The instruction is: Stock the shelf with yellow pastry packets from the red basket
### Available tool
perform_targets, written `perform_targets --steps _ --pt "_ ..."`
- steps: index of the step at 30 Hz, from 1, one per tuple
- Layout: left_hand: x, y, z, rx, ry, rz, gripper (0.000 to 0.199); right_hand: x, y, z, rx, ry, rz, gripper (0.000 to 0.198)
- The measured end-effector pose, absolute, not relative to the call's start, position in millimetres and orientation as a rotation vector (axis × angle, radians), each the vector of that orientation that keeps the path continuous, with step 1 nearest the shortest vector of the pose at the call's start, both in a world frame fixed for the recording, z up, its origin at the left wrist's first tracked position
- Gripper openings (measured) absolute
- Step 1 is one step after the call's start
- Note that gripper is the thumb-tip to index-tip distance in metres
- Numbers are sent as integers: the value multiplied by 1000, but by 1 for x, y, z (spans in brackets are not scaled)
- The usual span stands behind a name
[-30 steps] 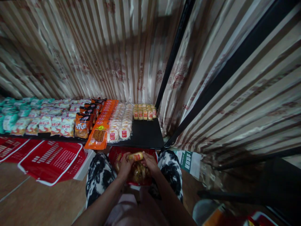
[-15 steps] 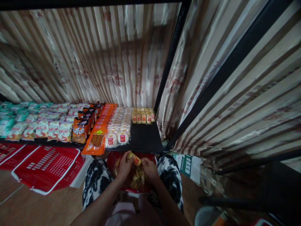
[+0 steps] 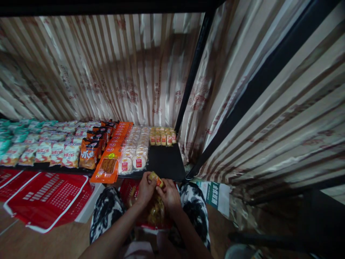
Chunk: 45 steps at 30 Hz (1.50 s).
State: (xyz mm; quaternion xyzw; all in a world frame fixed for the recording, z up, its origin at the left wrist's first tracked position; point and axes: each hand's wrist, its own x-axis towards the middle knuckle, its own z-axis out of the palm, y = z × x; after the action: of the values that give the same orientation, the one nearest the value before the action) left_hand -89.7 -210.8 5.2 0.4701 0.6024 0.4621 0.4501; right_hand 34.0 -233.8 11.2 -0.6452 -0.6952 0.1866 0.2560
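Observation:
Between my two hands is a small yellow snack packet (image 3: 156, 178) with a red label. My left hand (image 3: 145, 191) grips its left end, and the fingers of my right hand (image 3: 170, 196) pinch its right end. Below them, between my knees, a red basket (image 3: 126, 187) holds more yellow-wrapped packets (image 3: 156, 213), partly covered by my hands. On the black shelf (image 3: 165, 162) ahead, similar small yellow packets (image 3: 162, 138) stand in rows at the back right. Left of these lie clear-wrapped round white crackers (image 3: 132, 162) with red labels.
Orange stick-snack packs (image 3: 109, 165), black-and-orange bags (image 3: 88, 153), and white (image 3: 71, 154) and green (image 3: 7, 142) bags fill the shelf's left. A red shopping basket (image 3: 51, 198) lies on the floor at left. Black posts (image 3: 194, 72) and pleated curtains (image 3: 145, 54) enclose the shelf.
My right hand has moved in closer to my left, its fingers now more around the packet's right end. The view has tilted slightly, so the shelf sits a little lower.

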Motion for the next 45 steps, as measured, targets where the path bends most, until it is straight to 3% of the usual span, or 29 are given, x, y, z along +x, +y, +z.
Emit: perform_targets --steps 27,45 --pt "-46 -142 36 1461 1561 1061 29 48 -174 12 -1846 -1736 241 38" --pt "-13 -101 45 1437 1516 982 39 61 -125 5 -1861 -1378 288 40"
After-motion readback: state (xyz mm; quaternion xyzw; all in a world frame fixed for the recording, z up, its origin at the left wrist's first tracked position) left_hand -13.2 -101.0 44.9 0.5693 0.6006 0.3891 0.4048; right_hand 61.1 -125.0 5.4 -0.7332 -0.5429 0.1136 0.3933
